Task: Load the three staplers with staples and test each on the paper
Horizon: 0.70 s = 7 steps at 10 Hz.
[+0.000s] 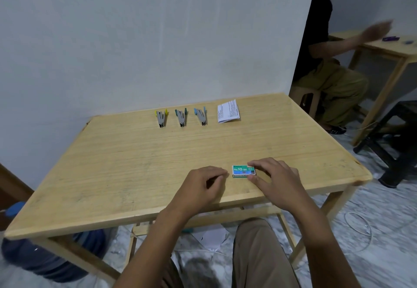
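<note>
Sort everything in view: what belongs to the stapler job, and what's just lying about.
Job: yellow stapler, green stapler, blue stapler, paper, staple box.
Lying about: water jug, black stool, second table.

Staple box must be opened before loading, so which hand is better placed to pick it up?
Right. The right hand pinches the staple box at its right end, thumb on the near edge, fingers on the far. The left hand lies curled beside its left end, holding nothing.
</note>
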{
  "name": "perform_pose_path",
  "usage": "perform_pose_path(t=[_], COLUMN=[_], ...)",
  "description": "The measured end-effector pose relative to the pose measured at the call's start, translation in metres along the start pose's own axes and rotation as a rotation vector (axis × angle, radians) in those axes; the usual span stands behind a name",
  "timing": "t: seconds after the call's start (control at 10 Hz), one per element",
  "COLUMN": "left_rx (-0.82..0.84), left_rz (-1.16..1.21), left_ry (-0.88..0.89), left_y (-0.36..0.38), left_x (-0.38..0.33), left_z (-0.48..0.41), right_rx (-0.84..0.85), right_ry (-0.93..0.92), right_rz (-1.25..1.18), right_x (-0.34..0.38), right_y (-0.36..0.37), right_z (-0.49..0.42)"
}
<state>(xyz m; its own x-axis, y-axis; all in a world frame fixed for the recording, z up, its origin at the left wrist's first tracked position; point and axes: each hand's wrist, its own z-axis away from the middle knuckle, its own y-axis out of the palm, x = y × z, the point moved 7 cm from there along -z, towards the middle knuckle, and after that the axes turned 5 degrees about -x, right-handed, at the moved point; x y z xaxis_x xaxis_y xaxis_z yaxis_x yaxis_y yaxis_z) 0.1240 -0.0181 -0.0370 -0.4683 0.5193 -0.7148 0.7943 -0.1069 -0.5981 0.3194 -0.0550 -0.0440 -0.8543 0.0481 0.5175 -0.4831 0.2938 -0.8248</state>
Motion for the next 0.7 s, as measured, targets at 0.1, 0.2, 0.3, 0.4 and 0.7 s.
perform_pose_path(t=[0.1, 0.2, 0.3, 0.4, 0.7], left_rx=[-0.022, 0.002, 0.029, 0.030, -0.080], left_rz=[0.020, 0.009, -0.011, -0.025, 0.178], left_ry=[0.020, 0.028, 0.037, 0.040, -0.189], left_y=[-0.002, 0.001, 0.004, 0.005, -0.019], left_x=[-0.003, -0.004, -0.005, -0.004, 0.001], left_z=[0.007, 0.010, 0.010, 0.011, -0.001], right_rx=[0.001, -0.016, -0.022, -0.014, 0.031], right_ry=[-0.006, -0.005, -0.017, -0.018, 0.035], right_rz=[0.020, 0.018, 0.021, 0.011, -0.123], right_x=[0.008, 0.016, 0.021, 0.022, 0.034], right_y=[0.005, 0.008, 0.009, 0.009, -0.005], right_z=[0.004, 0.007, 0.008, 0.008, -0.010])
